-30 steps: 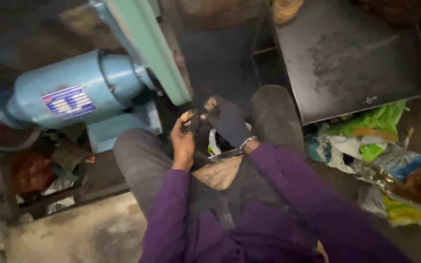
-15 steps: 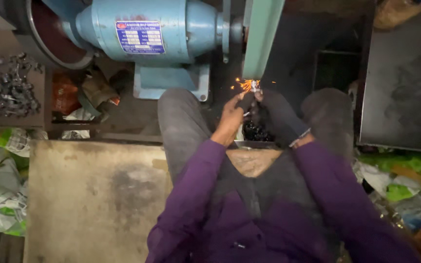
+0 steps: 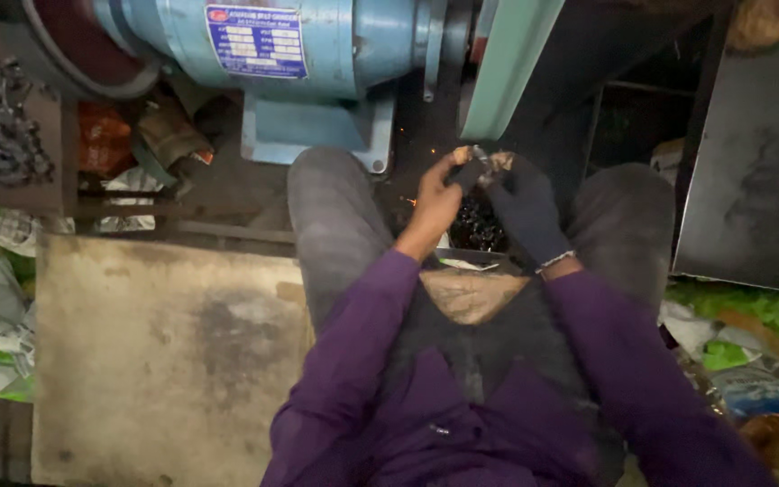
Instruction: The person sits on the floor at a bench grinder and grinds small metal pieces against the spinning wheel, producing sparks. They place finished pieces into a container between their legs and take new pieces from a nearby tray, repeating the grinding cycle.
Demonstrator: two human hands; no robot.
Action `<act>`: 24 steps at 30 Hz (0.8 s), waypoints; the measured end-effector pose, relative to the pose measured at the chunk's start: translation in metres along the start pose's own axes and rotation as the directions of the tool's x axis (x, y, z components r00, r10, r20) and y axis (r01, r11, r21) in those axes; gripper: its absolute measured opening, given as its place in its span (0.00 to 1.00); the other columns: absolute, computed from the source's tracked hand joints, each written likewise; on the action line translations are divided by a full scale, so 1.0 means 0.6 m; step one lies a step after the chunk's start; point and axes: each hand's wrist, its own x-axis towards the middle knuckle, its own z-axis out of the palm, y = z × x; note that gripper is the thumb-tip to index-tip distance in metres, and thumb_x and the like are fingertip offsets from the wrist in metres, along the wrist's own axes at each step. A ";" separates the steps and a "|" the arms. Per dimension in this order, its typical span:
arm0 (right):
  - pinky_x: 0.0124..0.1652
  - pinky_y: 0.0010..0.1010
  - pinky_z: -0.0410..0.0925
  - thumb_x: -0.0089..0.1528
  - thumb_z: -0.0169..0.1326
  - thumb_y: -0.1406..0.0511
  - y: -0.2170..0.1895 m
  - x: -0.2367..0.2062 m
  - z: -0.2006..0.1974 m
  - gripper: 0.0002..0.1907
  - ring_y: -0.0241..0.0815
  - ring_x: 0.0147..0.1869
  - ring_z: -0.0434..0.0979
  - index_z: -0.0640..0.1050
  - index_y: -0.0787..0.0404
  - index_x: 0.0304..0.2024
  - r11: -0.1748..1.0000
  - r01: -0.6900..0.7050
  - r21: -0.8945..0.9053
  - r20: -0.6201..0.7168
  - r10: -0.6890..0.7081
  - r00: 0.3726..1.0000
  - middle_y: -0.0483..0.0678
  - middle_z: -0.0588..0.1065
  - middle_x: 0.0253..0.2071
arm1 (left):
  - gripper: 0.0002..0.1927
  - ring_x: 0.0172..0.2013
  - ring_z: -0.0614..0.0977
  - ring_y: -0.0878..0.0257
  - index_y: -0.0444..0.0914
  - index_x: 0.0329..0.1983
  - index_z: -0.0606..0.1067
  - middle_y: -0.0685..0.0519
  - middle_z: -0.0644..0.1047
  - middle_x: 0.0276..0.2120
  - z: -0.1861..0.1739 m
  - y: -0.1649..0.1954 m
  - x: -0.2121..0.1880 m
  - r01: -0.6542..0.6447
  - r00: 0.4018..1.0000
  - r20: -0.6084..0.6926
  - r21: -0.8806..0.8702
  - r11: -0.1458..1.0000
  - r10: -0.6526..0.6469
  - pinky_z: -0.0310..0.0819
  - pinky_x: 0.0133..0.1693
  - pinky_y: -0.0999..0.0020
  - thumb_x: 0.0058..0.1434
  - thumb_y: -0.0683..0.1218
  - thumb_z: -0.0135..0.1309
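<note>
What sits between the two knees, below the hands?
Head view: between the knees, under the left hand and gloved right hand, lies a pile of small dark metal pieces; what holds them is unclear.

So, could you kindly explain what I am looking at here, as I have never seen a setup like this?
The camera sits on the person's head and looks down over purple sleeves and grey trousers. Ahead stands a light blue electric bench grinder with a pale green wheel guard. The bare left hand and the right hand in a dark glove meet on a small dark metal piece just below the guard. A pile of small dark parts lies between the knees. A worn flat board lies at the left, crumpled green bags at the right.
</note>
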 end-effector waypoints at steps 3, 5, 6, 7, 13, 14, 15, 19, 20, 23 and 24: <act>0.41 0.26 0.71 0.68 0.53 0.59 -0.003 -0.013 0.008 0.14 0.31 0.41 0.77 0.77 0.63 0.50 0.824 -0.379 0.422 0.181 0.333 0.926 0.43 0.79 0.40 | 0.13 0.36 0.77 0.63 0.28 0.53 0.78 0.48 0.80 0.40 0.002 0.034 0.001 0.237 0.970 0.102 -0.172 0.956 -0.222 0.72 0.39 0.69 0.72 0.42 0.50; 0.36 0.23 0.68 0.71 0.50 0.58 0.005 -0.010 0.011 0.13 0.30 0.35 0.73 0.77 0.60 0.47 0.495 -0.565 0.660 0.403 0.401 0.823 0.40 0.75 0.35 | 0.15 0.36 0.79 0.61 0.29 0.52 0.78 0.45 0.80 0.39 0.000 0.049 -0.001 0.385 0.921 0.129 -0.150 0.911 -0.368 0.74 0.38 0.65 0.73 0.45 0.49; 0.32 0.22 0.65 0.71 0.50 0.58 0.012 -0.005 0.011 0.12 0.30 0.31 0.70 0.76 0.59 0.45 0.349 -0.596 0.723 0.476 0.374 0.796 0.39 0.73 0.31 | 0.15 0.37 0.79 0.60 0.30 0.52 0.77 0.46 0.79 0.40 -0.002 0.053 -0.002 0.385 0.919 0.196 -0.270 0.882 -0.341 0.76 0.39 0.61 0.73 0.45 0.46; 0.27 0.21 0.62 0.72 0.51 0.58 0.018 0.002 0.011 0.11 0.30 0.27 0.67 0.76 0.58 0.43 0.192 -0.622 0.759 0.544 0.336 0.769 0.39 0.70 0.28 | 0.15 0.37 0.80 0.58 0.31 0.52 0.76 0.47 0.79 0.40 -0.002 0.055 -0.001 0.390 0.916 0.258 -0.389 0.835 -0.308 0.78 0.40 0.57 0.72 0.45 0.44; 0.25 0.23 0.59 0.76 0.49 0.58 0.032 0.049 0.017 0.15 0.32 0.26 0.63 0.69 0.57 0.37 -0.075 -0.574 0.816 0.573 0.240 0.783 0.40 0.65 0.26 | 0.15 0.41 0.81 0.57 0.30 0.53 0.73 0.47 0.79 0.43 0.006 0.047 0.009 0.337 0.928 0.332 -0.543 0.769 -0.172 0.80 0.45 0.53 0.73 0.44 0.41; 0.24 0.21 0.59 0.74 0.49 0.58 0.028 0.048 0.017 0.11 0.31 0.25 0.64 0.71 0.56 0.40 0.031 -0.576 0.817 0.548 0.267 0.792 0.40 0.67 0.26 | 0.15 0.41 0.81 0.57 0.30 0.53 0.73 0.47 0.79 0.43 0.006 0.045 0.010 0.293 0.932 0.342 -0.521 0.802 -0.119 0.81 0.44 0.53 0.72 0.44 0.41; 0.23 0.20 0.60 0.72 0.49 0.58 0.021 0.040 0.015 0.09 0.30 0.24 0.65 0.73 0.55 0.42 0.131 -0.578 0.805 0.525 0.293 0.799 0.39 0.68 0.25 | 0.14 0.42 0.81 0.59 0.32 0.55 0.73 0.49 0.79 0.44 0.006 0.043 0.008 0.317 0.934 0.308 -0.480 0.818 -0.180 0.78 0.44 0.58 0.72 0.43 0.42; 0.46 0.15 0.67 0.69 0.50 0.64 -0.011 -0.002 0.004 0.11 0.23 0.46 0.72 0.74 0.60 0.53 0.905 -0.128 0.405 0.166 0.065 0.984 0.36 0.74 0.44 | 0.15 0.42 0.81 0.67 0.39 0.58 0.72 0.56 0.79 0.44 -0.017 0.035 -0.004 0.400 0.917 0.144 -0.342 0.850 -0.373 0.76 0.44 0.70 0.70 0.39 0.47; 0.49 0.18 0.66 0.69 0.51 0.65 -0.018 -0.009 0.002 0.14 0.26 0.50 0.71 0.72 0.62 0.55 0.939 -0.036 0.342 0.085 0.007 0.996 0.39 0.74 0.47 | 0.15 0.42 0.81 0.69 0.41 0.58 0.72 0.58 0.79 0.44 -0.025 0.032 -0.006 0.418 0.908 0.105 -0.312 0.853 -0.407 0.77 0.45 0.71 0.69 0.39 0.48; 0.48 0.23 0.65 0.69 0.53 0.66 -0.030 -0.027 0.002 0.17 0.31 0.50 0.70 0.72 0.64 0.60 0.956 -0.053 0.288 0.064 0.036 0.997 0.42 0.73 0.49 | 0.16 0.37 0.79 0.64 0.37 0.59 0.74 0.51 0.79 0.43 -0.048 0.024 0.001 0.465 0.876 0.314 -0.343 0.816 -0.368 0.73 0.37 0.69 0.70 0.38 0.46; 0.41 0.22 0.65 0.69 0.52 0.65 -0.030 -0.028 0.005 0.16 0.31 0.42 0.69 0.74 0.62 0.59 0.903 -0.232 0.362 0.190 0.172 0.967 0.41 0.74 0.43 | 0.17 0.37 0.78 0.63 0.39 0.60 0.73 0.50 0.78 0.43 -0.050 0.021 0.003 0.471 0.880 0.209 -0.270 0.840 -0.426 0.73 0.36 0.68 0.69 0.38 0.47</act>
